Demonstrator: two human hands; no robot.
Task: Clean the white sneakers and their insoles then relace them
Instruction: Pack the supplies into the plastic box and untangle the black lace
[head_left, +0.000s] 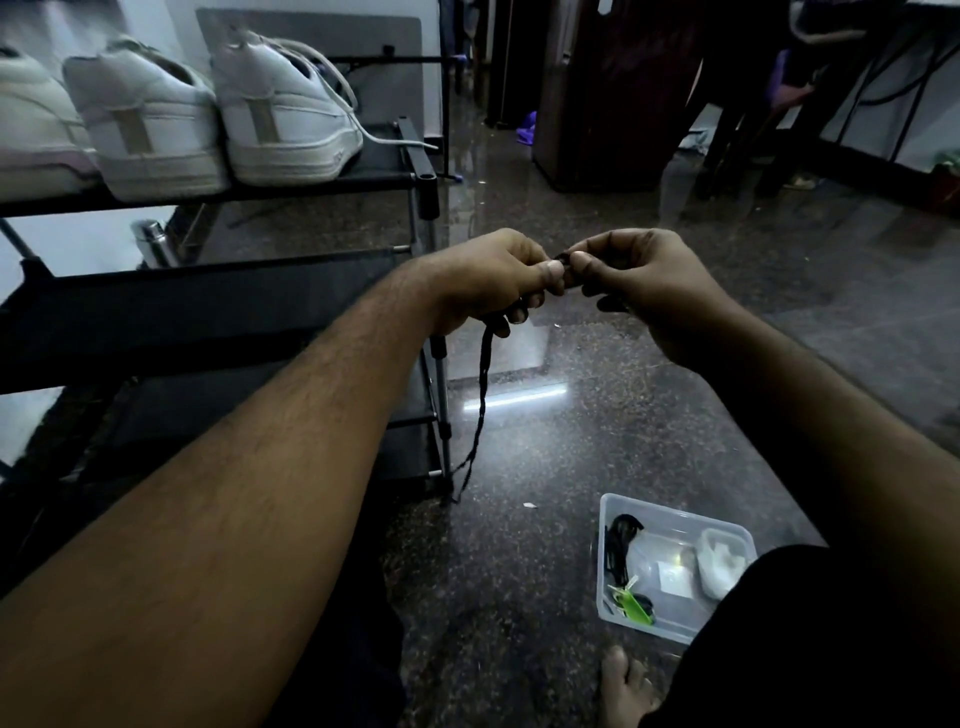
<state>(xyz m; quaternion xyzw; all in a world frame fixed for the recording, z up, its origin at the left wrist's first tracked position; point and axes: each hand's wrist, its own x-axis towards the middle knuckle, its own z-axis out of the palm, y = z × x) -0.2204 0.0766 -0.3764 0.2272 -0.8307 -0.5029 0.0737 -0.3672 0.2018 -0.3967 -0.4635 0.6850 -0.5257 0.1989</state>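
Both my hands meet in mid-air over the dark stone floor. My left hand (493, 280) grips a black shoelace (480, 405), whose loose length dangles down towards the floor. My right hand (631, 283) pinches the upper end of the same lace between thumb and fingers, close against my left thumb. Two white sneakers (150, 124) (285, 114) stand heels towards me on the top shelf of a black shoe rack (218, 291) at the left; the right one has a white lace trailing over the shelf edge. Part of a third white shoe (31, 130) shows at the far left.
A clear plastic tub (670, 564) on the floor by my right knee holds a black lace, a green item and white items. My bare foot (626, 686) is in front of it. A steel bottle (153, 241) stands behind the rack. Dark furniture stands at the back right.
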